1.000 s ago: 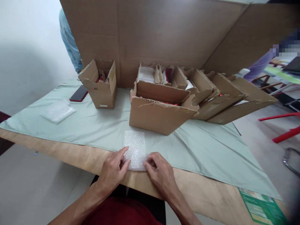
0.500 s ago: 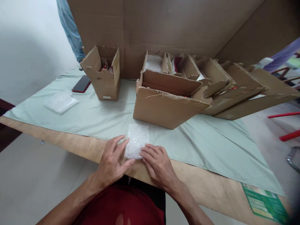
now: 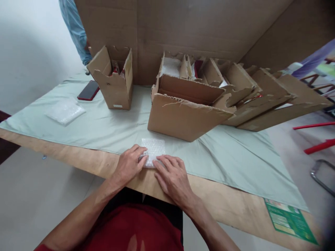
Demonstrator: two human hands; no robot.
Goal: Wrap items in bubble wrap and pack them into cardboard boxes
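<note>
A small folded piece of clear bubble wrap point(image 3: 154, 148) lies flat near the front edge of the table. At its left edge my left hand point(image 3: 131, 162) has bent fingers and thumb closed on the wrap. My right hand point(image 3: 174, 174) rests on the near right corner, fingers stretched over the wrap and thumb apart at the table edge. Parts of the near edge are hidden under the fingers.
Several open cardboard boxes point(image 3: 188, 118) stand behind the wrap and to the right. One tall box point(image 3: 117, 92) holds red items. A phone point(image 3: 88, 90) and more bubble wrap point(image 3: 65, 111) lie left. A person's blue sleeve point(image 3: 74, 29) shows behind. A green printed sheet point(image 3: 290, 219) lies front right.
My left hand has moved right and its fingers have closed onto the wrap's left edge. The near edge of the wrap now sits farther up, making the piece look shorter.
</note>
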